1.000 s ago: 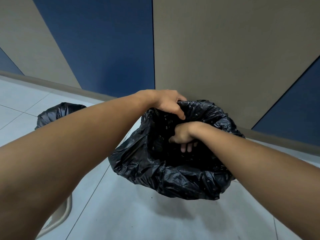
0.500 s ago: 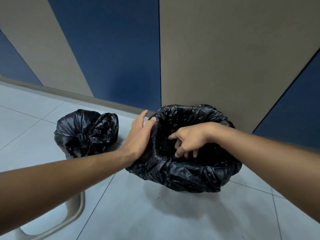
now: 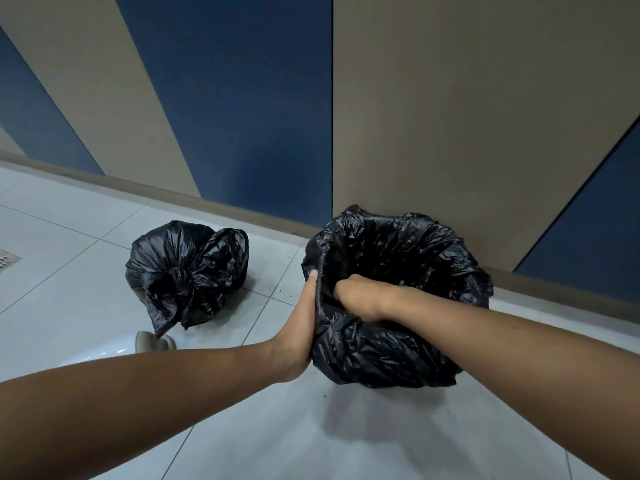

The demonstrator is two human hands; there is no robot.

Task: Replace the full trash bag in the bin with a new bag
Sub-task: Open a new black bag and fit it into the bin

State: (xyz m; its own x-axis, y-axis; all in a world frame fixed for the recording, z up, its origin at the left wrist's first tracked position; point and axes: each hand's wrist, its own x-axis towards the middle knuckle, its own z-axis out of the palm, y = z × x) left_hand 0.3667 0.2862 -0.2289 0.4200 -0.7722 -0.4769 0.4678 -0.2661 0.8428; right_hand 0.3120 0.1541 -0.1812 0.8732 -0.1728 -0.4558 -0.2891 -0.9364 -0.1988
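Lining the bin, the new black bag (image 3: 398, 348) sat draped over the rim, with the left hand (image 3: 299, 327) pressed flat and open against its outer left side and the right hand (image 3: 360, 299) curled inside the mouth, fingers bunched on the plastic. Well to the left, the tied full bag (image 3: 187, 271) rested on the pale tiled floor (image 3: 311, 427). Blue and beige wall panels (image 3: 450, 116) stood behind. Both forearms reached forward, nearly straight.

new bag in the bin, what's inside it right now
The right hand reaches down inside the new bag, fingers hidden. The interior is dark; no contents show. The left hand lies flat against its outside. The bin itself is covered.
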